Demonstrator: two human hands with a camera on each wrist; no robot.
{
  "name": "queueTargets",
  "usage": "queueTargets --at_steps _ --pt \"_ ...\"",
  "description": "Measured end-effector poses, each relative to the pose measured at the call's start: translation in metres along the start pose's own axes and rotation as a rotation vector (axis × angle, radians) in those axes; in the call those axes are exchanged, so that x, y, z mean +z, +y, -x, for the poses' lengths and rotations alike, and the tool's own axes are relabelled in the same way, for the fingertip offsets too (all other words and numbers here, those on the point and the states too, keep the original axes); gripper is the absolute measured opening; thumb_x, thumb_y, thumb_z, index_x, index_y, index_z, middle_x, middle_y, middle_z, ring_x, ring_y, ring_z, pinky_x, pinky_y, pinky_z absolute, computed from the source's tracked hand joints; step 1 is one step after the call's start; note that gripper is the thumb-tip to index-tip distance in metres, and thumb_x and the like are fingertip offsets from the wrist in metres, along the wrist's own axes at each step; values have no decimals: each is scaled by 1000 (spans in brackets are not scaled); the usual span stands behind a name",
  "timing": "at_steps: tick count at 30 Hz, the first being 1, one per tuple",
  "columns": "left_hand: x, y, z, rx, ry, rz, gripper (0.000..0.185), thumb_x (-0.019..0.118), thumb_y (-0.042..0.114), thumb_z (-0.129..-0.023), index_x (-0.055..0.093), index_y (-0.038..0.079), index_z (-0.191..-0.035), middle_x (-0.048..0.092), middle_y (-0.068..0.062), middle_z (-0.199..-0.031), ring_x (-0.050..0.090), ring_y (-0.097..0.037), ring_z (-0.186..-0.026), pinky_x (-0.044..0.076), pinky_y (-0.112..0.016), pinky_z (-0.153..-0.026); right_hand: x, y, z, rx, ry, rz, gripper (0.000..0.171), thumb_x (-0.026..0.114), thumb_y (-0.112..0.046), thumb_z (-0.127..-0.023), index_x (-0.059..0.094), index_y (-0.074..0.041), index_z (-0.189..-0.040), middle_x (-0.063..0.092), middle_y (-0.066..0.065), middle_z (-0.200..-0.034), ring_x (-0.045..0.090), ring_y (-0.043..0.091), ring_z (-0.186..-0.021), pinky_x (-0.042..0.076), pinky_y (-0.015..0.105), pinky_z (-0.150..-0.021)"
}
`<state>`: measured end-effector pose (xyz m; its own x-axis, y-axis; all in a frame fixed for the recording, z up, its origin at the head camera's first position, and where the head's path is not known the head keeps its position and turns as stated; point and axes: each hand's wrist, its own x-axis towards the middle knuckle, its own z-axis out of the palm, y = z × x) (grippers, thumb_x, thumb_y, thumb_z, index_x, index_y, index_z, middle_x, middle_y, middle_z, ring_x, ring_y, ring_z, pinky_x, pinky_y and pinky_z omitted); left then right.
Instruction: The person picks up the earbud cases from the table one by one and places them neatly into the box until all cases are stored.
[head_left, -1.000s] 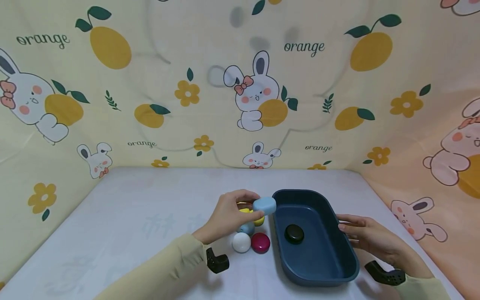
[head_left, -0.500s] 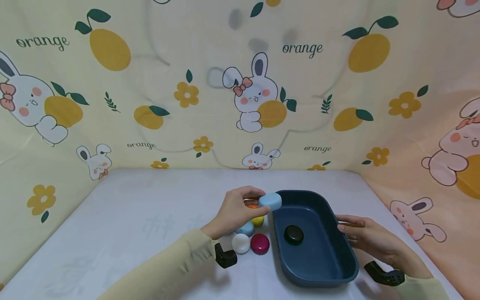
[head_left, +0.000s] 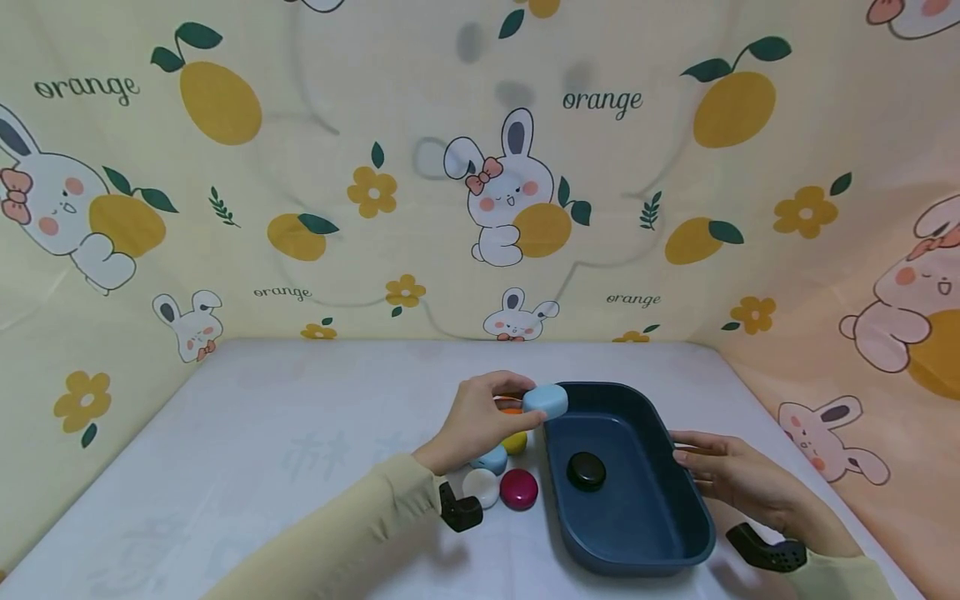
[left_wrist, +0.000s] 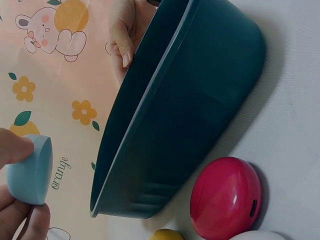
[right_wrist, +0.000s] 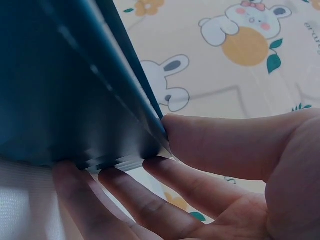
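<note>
Right now the left hand (head_left: 472, 421) has its grip pinched on a pale blue case (head_left: 547, 402), thumb and fingertips closed round its near end, and the case hangs just over the upper left rim of the dark blue tub (head_left: 678, 487), at the middle of the frame. From the left wrist view the same pale blue case (left_wrist: 31, 171) sits between the fingers (left_wrist: 12, 148) at the lower left, apart from the tub wall and not yet inside it.

The right hand (head_left: 738, 483) holds the tub's right rim, fingers fairly straight along the wall; in the right wrist view the thumb (right_wrist: 220, 140) lies over the edge and the other fingers press beneath it, so it grips the rim lightly.

As I judge it, the sorting is early: only one black case (head_left: 587, 470) lies on the tub floor. Left of the tub, on the white worktop (head_left: 247, 450), a crimson case (head_left: 519, 488), a white one (head_left: 480, 487), another pale blue one (head_left: 492, 458), a yellow one (head_left: 514, 442) and a sliver of orange behind the hand wait outside.

For writing, the backdrop cloth reads "orange" at upper left, upper right of centre and lower down in small script. The cases show no label I can read.
</note>
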<state>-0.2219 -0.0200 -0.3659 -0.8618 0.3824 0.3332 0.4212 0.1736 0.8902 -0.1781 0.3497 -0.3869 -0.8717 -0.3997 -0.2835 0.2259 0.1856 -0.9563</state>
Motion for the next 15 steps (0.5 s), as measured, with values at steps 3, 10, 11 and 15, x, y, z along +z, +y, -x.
queueTargets --at_steps 3,10,11,15 --pt "3 0 -2 2 1 10 36 82 19 -82 68 7 -112 68 0 -107 66 -21 -96 54 -31 -86 0 0 0 -3 -2 -2 66 49 -18 -105 13 14 -149 50 22 -140 55 29 -120 47 49 -97" --pt "8 -1 -6 20 -2 10 34 83 18 -81 69 6 -111 69 0 -104 67 -20 -91 54 -40 -88 0 0 0 -5 -6 -5 65 48 -18 -105 13 14 -149 50 21 -141 54 29 -120 47 49 -98" --pt "9 -1 -7 21 -4 7 35 83 18 -82 69 6 -111 69 0 -104 67 -19 -90 54 -39 -87 0 0 0 -7 -9 -5 65 48 -18 -105 13 14 -149 49 21 -141 54 29 -121 47 49 -98" --pt "13 0 -8 13 -7 -7 35 82 19 -82 69 7 -112 69 1 -105 68 -17 -90 55 -30 -85 0 0 0 -4 -5 -8 65 49 -18 -105 14 14 -150 50 21 -140 55 29 -120 47 50 -98"
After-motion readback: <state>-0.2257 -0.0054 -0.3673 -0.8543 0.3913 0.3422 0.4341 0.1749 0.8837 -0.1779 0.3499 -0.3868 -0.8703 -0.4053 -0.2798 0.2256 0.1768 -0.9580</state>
